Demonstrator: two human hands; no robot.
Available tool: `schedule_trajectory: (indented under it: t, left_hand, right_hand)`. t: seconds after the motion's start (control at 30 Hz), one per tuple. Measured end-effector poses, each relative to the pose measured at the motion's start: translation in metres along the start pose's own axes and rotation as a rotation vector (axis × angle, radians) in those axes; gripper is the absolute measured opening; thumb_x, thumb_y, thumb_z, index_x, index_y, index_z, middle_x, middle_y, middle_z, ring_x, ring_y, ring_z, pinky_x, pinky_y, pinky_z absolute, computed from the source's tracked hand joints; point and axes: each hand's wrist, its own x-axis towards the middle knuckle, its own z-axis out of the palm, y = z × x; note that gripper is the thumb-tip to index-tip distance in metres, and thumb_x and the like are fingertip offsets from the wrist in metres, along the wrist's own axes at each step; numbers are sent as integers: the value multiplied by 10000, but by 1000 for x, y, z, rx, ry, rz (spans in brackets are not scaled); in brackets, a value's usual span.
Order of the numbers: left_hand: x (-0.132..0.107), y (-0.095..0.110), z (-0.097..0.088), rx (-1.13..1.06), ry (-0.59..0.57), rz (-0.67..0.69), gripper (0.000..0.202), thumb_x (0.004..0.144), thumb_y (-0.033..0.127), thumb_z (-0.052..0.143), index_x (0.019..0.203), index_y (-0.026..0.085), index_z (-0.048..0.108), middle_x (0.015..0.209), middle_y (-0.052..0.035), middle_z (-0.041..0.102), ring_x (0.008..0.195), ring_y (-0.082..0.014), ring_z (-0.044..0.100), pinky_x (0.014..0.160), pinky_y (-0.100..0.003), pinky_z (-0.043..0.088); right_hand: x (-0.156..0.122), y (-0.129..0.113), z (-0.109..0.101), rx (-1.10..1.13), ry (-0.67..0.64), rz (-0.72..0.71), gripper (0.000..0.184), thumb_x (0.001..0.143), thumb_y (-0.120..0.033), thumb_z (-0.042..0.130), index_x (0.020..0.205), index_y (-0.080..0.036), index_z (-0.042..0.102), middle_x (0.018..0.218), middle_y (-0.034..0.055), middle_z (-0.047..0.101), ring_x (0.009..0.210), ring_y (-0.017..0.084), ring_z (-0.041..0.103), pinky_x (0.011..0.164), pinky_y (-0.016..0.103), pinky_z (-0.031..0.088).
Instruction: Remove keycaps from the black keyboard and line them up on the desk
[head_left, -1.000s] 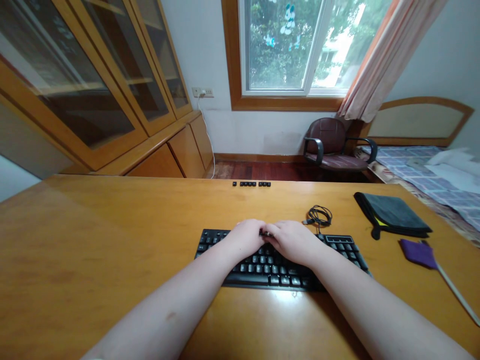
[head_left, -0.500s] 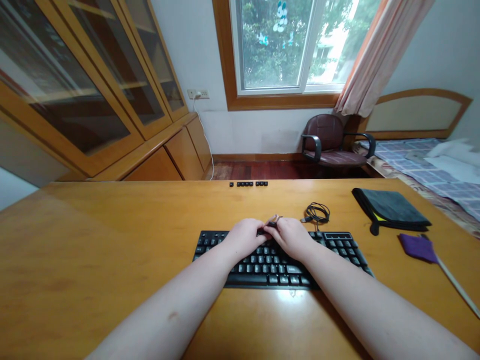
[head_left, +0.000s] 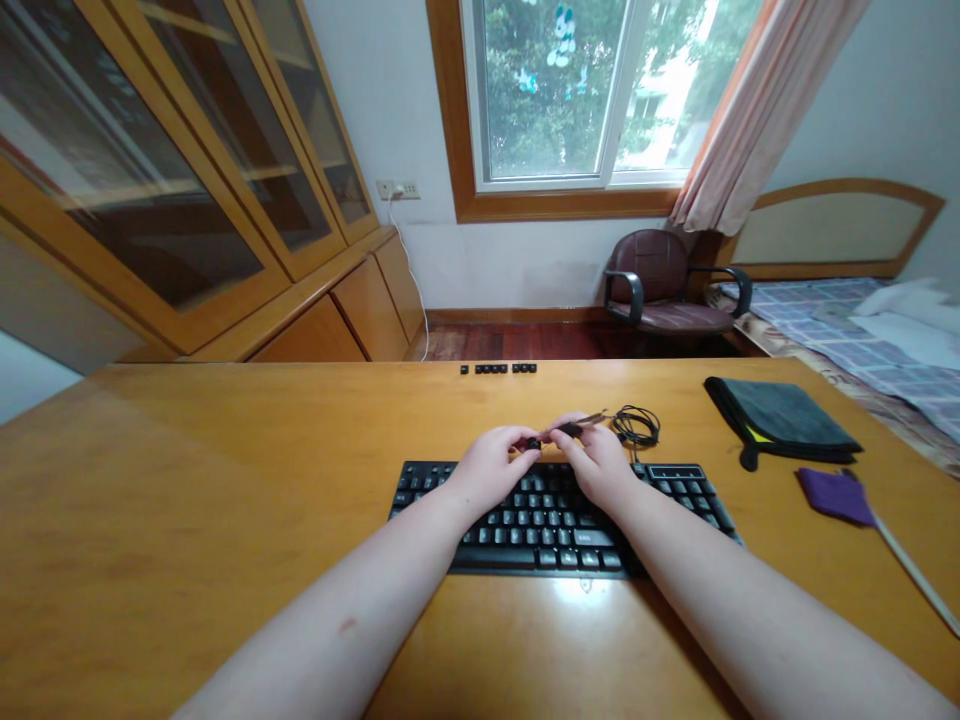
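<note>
A black keyboard lies on the wooden desk in front of me. Both hands hover above its far edge. My left hand pinches a small black keycap between thumb and fingers. My right hand grips a thin tool with a dark handle and metal tip, whose end meets the keycap. A short row of loose black keycaps lies at the far edge of the desk.
The keyboard's coiled black cable lies just behind it. At the right lie a folded dark cloth and a purple-headed tool with a pale handle. Beyond the desk stand a maroon chair, a bed and glass-door cabinets.
Both hands have lifted off the keyboard's upper rows and moved away from me; a keycap now sits between them, with the thin tool showing in the right hand.
</note>
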Motion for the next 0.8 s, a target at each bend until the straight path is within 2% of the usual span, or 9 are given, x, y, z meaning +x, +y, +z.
schedule_trajectory:
  t: [0.17, 0.47, 0.8]
  left_hand:
    - [0, 1, -2, -27, 2, 11, 208, 805, 262, 551, 975, 194, 649, 964, -44, 676, 902, -191, 603, 820, -310, 455]
    - [-2, 3, -5, -44, -73, 60, 230, 844, 263, 500, 1008, 216, 654, 1007, -32, 675, 946, -190, 597, 848, -306, 439]
    - [-2, 7, -6, -49, -109, 72, 279, 858, 249, 465, 1066, 220, 650, 1029, -39, 675, 949, -193, 594, 864, -315, 432]
  right_hand:
    - [0, 0, -1, 76, -55, -48, 172, 879, -266, 474, 911, -189, 625, 880, 56, 657, 848, 175, 605, 787, 310, 462]
    - [-1, 2, -2, 33, -92, -137, 160, 871, -244, 479, 919, -189, 621, 879, 65, 654, 856, 183, 597, 783, 327, 463]
    - [0, -6, -5, -82, -113, -109, 202, 874, -235, 458, 903, -192, 653, 849, 60, 674, 818, 185, 617, 758, 313, 469]
